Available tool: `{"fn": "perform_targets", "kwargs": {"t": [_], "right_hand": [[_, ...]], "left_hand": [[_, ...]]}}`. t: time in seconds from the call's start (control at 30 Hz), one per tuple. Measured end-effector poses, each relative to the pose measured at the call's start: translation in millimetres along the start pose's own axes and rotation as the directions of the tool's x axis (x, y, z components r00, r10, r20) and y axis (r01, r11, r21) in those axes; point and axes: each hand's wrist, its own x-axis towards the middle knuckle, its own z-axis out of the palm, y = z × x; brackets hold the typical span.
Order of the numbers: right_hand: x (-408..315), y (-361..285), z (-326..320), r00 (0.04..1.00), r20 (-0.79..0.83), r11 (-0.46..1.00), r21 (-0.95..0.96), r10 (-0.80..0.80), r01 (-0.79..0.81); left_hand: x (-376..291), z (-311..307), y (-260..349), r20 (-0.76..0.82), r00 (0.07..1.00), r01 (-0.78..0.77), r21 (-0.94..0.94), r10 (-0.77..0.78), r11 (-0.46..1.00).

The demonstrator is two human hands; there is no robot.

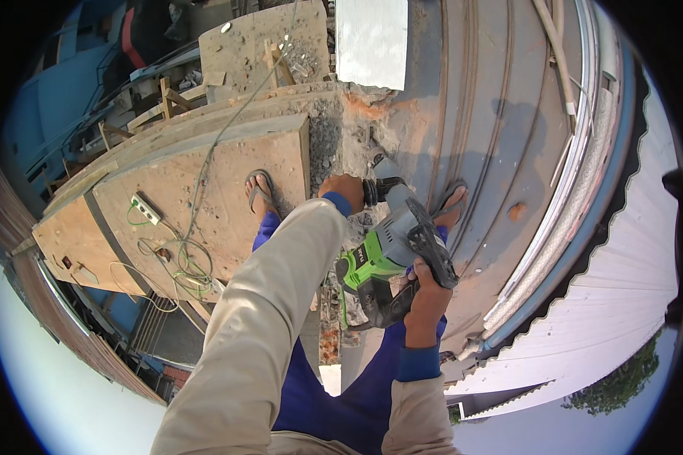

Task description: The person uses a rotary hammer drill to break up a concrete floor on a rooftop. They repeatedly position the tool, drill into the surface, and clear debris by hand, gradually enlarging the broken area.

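A green and grey demolition hammer (395, 236) lies across the middle of the view, between my two feet. My left hand (341, 190) is wrapped around its black side handle near the front. Farther back, my right hand (430, 301) grips the black rear handle. The tool's nose points away from me, down at the broken top of a masonry wall (353, 131). Its chisel bit is hard to make out against the grey, dusty rubble. Orange brick shows in the broken wall at the far end and below the tool.
Left, a plywood platform (227, 187) carries scattered debris, a power strip (146, 209) and coiled cable (193, 267). Right, a ribbed metal roof (484, 142) holds a brick fragment (517, 211), with long pipes (569, 227) along its edge. A white panel (371, 42) stands beyond the wall.
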Motion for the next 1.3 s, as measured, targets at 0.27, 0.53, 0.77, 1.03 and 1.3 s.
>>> {"fn": "perform_targets", "kwargs": {"t": [0.27, 0.53, 0.77, 1.03, 1.3], "right_hand": [[-4, 20, 4, 0.996, -0.024, 0.996, -0.038, -0.087, 0.086], [-3, 20, -14, 0.988, 0.018, 0.984, -0.085, -0.155, 0.156], [-52, 13, -45, 0.995, -0.094, 0.999, -0.012, -0.044, 0.043], [-9, 19, 13, 0.970, 0.140, 0.979, -0.005, -0.201, 0.204], [-55, -2, -11, 0.978, 0.111, 0.980, -0.077, -0.176, 0.186]], "left_hand": [[5, 8, -12, -0.008, 1.000, -0.015, -0.021, 0.015, 1.000], [-6, 10, -1, -0.005, 0.999, 0.036, -0.058, -0.036, 0.998], [-63, 10, 5, -0.094, 0.991, -0.106, -0.056, 0.100, 0.993], [11, -10, -18, -0.078, 0.997, -0.024, -0.039, 0.021, 0.999], [-42, 1, -16, -0.123, 0.991, -0.067, -0.112, 0.053, 0.991]]}}
